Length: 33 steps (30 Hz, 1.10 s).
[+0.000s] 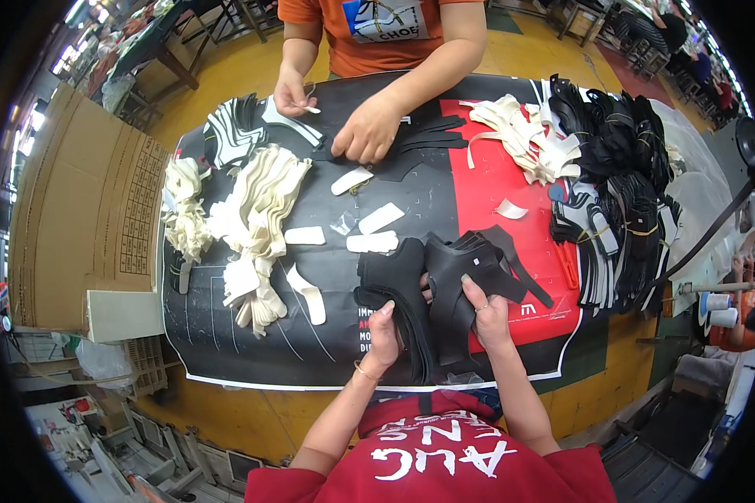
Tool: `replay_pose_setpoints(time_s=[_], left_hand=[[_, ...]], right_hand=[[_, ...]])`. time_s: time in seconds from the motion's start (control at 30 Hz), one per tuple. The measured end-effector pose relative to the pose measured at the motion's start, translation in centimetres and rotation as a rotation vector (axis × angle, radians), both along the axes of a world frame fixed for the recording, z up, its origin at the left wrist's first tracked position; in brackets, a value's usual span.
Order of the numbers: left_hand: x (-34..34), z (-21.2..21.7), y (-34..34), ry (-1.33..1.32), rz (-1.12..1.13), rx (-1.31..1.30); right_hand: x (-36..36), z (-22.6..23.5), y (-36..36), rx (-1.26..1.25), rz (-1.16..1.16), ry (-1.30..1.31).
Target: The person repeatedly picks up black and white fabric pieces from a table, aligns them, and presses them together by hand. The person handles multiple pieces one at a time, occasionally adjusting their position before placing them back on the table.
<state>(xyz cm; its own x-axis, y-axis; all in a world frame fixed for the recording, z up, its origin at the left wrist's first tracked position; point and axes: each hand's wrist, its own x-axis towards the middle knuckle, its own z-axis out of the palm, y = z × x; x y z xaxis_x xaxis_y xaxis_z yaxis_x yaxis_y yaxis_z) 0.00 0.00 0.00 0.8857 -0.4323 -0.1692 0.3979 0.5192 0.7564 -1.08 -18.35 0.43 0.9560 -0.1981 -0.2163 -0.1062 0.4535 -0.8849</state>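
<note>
My left hand (381, 337) grips the near-left edge of a thick stack of black cut pieces (404, 272), its thumb on the side and most fingers hidden. Just to the right, my right hand (488, 317) is closed on a second bunch of black cut pieces (455, 298), thumb on top. One long black strip of that bunch sticks out to the right. The pieces look like leather or fabric; I cannot tell which. Above the stacks lie small off-white patches (372, 242) on the table.
Across the black-and-red covered table (327, 285), a person in an orange shirt handles black strips (428, 138) and a small white piece. Cream piles (264, 201) lie left, another cream pile (524, 138) far right, beside black bundles (617, 151). A cardboard box (80, 184) stands left.
</note>
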Motion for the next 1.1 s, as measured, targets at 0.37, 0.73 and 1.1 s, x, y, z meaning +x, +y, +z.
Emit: replay_pose_setpoints(time_s=[0.37, 0.73, 1.1], left_hand=[[0.0, 0.9, -0.8, -0.054, 0.049, 0.369], [-1.8, 5.3, -4.3, -0.327, 0.296, 0.604], [-2.0, 5.3, -2.5, -0.022, 0.343, 0.345]], right_hand=[[-0.2, 1.4, 0.1, -0.058, -0.086, -0.011], [-2.6, 5.1, 0.1, -0.226, -0.006, 0.094], [-3.6, 6.9, 0.1, 0.211, -0.054, 0.226]])
